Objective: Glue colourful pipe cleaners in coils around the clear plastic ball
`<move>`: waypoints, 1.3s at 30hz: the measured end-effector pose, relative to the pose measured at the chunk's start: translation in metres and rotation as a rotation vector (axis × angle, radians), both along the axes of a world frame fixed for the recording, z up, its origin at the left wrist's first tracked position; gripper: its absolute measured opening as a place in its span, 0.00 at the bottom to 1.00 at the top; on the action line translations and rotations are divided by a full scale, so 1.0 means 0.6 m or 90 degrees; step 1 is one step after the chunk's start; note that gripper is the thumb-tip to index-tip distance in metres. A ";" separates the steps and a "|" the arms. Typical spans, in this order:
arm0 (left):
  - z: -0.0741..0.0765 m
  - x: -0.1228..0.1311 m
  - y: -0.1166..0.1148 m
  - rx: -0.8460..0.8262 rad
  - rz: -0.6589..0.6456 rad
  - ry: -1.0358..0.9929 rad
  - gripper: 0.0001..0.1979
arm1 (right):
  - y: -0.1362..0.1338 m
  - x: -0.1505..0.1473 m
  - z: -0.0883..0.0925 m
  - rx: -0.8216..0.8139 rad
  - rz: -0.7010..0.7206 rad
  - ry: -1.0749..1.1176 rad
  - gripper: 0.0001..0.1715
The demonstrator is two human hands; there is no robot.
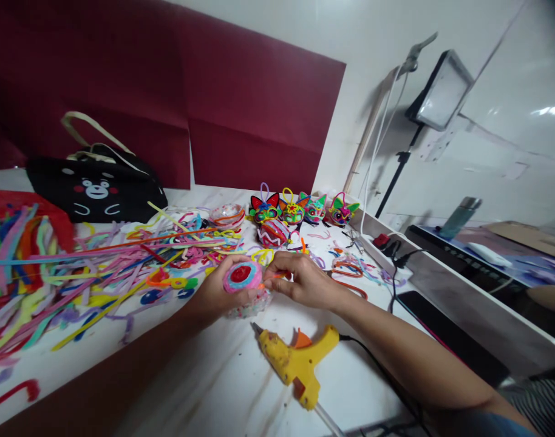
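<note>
A round craft ball (242,277) with a red centre, a blue ring and a pink outer ring is held in my left hand (221,289), its fingers curled round the left side. At the ball's right edge my right hand (298,278) pinches a short orange pipe cleaner (277,277). The lower part of the ball looks clear with coloured specks. Just below both hands, a yellow glue gun (300,363) lies on the white table, its nozzle pointing up and left.
Pipe cleaners (122,267) are heaped on the left, before a black bag (95,188). Several cat-faced ornaments (314,208) stand at the back. Orange-handled scissors (348,269) lie right of my hands. A black phone (450,337) and a grey divider (441,285) are at the right.
</note>
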State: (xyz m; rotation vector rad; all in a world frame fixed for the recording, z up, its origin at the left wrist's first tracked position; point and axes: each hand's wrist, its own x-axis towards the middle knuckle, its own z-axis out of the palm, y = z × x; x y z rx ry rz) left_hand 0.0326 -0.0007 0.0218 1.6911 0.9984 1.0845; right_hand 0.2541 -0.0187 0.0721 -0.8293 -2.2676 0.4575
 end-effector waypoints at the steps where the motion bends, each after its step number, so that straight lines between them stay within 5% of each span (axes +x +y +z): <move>1: -0.001 -0.001 0.001 0.004 0.000 0.002 0.31 | -0.001 0.000 0.000 0.000 -0.002 0.000 0.05; 15: 0.010 0.006 -0.006 -0.007 -0.006 0.015 0.30 | 0.000 0.001 -0.004 -0.003 -0.015 0.006 0.06; 28: -0.003 -0.001 0.000 0.016 -0.019 0.007 0.30 | 0.000 0.008 0.007 -0.028 0.051 0.005 0.01; 39: -0.010 -0.002 0.003 0.022 -0.018 -0.005 0.31 | -0.005 -0.002 -0.002 0.012 0.020 0.008 0.03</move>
